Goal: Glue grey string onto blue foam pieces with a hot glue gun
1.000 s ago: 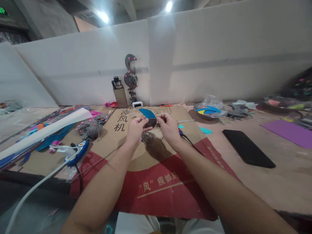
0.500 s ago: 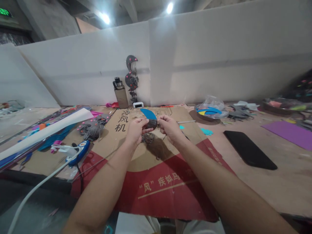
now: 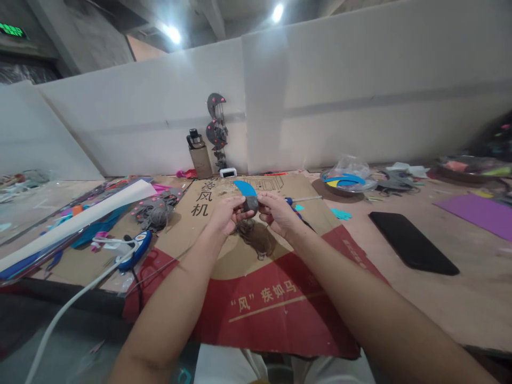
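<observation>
Above the cardboard, both hands pinch a small crescent-shaped piece with a blue upper part point(image 3: 245, 188) and a dark grey lower part point(image 3: 250, 204). My left hand point(image 3: 226, 215) grips its left edge, fingers curled beneath. On the right edge, my right hand point(image 3: 277, 213) has its thumb and fingertips closed. Whether the blue and grey parts are joined, I cannot tell. Beneath the hands, a tangle of grey cord point(image 3: 246, 228) lies on the cardboard sheet point(image 3: 276, 309). A screwdriver point(image 3: 306, 199) rests just beyond my right hand.
A blue power strip point(image 3: 138, 250) with a white cable sits left, near grey cord bundles point(image 3: 158, 213). A bottle point(image 3: 200, 157) and hanging grey crescents point(image 3: 216, 120) are at the back. Right: a plastic-covered dish point(image 3: 348, 184), a black phone-like slab point(image 3: 412, 242) and a purple sheet point(image 3: 480, 213).
The grey part has turned slightly and more of its face shows between the hands. My right fingers have shifted a little lower along the edge. The view has moved slightly.
</observation>
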Demonstrator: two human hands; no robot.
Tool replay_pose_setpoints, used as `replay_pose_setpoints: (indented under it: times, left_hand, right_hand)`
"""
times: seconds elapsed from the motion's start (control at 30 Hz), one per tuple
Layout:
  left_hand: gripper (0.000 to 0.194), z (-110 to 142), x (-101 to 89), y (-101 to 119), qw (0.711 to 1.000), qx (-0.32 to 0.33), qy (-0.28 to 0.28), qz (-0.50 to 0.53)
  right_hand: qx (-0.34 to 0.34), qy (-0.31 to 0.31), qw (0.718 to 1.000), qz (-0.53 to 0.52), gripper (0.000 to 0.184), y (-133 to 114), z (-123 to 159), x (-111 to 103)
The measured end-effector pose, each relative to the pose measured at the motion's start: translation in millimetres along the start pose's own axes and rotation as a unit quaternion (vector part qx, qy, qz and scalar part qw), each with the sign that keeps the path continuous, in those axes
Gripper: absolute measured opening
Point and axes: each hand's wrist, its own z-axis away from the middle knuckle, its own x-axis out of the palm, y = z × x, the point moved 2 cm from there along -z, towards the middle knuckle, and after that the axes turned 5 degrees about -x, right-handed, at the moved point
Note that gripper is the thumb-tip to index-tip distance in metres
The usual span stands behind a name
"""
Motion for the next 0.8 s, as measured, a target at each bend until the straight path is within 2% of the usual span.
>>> replay_pose_setpoints:
  times: [0.2,0.43,0.57,0.67,0.8]
  left_hand:
    - [0.006,-2.3,0.2,-4.5,1.0,0.008,0.02,-0.003]
    - [0.002,2.4,6.2,-1.4,1.0,0.013,-0.017,0.021]
    - [0.003,2.9,4.4,0.2,0.999,0.023,0.006,0.023]
    - [0.004,1.6,1.4,1.7,0.999,0.003,0.012,0.033]
    - [0.007,-0.5,-2.5,4.8,0.998,-0.045,-0.03,0.036]
  right_hand:
    - [0.0,0.024,1.0,-0.009,0.032,6.4,-2.8,-0.8]
    - [-0.01,0.043,0.999,-0.014,0.03,6.0,-2.0,-0.2]
    - [-0.022,0.04,0.999,-0.008,0.032,7.5,-1.2,-0.4]
    - [-0.031,0.028,0.999,0.002,0.032,9.0,-0.6,0.2]
    - [-0.028,-0.004,1.0,0.007,0.032,10.7,0.9,3.0]
